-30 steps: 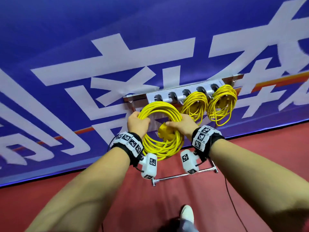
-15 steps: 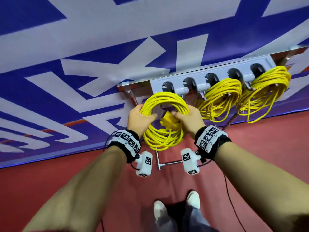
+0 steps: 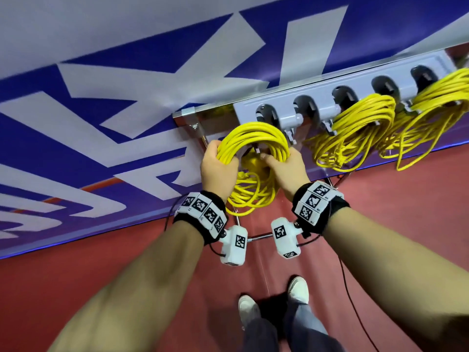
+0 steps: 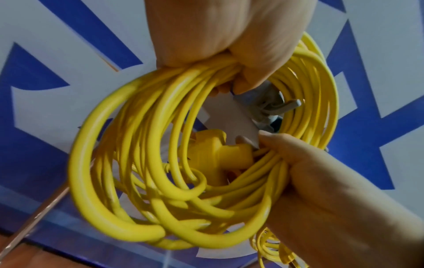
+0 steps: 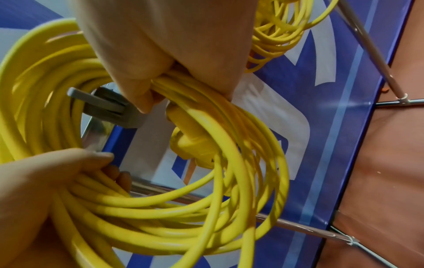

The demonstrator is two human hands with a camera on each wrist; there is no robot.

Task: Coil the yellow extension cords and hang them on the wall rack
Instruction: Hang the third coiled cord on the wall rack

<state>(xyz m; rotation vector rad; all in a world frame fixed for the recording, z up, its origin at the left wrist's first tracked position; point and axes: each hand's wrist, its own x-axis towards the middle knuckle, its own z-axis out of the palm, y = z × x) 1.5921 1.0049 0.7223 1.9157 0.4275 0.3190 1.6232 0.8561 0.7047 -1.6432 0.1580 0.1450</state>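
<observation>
Two hands, left hand [image 3: 218, 165] and right hand [image 3: 286, 166], grip a glossy round yellow cord coil [image 3: 253, 138], its opening facing the grey plastic hook [image 5: 101, 107] between them.

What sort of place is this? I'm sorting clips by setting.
Probably an indoor sports or event hall, though that is a guess: a large blue-and-white printed banner covers the wall, the floor is red, and a grey wall rack stands on a metal frame.

We couldn't tell whether the held coil [image 3: 253, 138] sat on the grey hook [image 5: 101, 107] or just ringed it; both wrist views were motion-blurred. Rightmost hung coil [image 3: 441, 97] & rack [image 3: 330, 97] were cut off at the head view's right edge. Left hand [image 3: 219, 171] fingertips were hidden behind the loops.
</observation>
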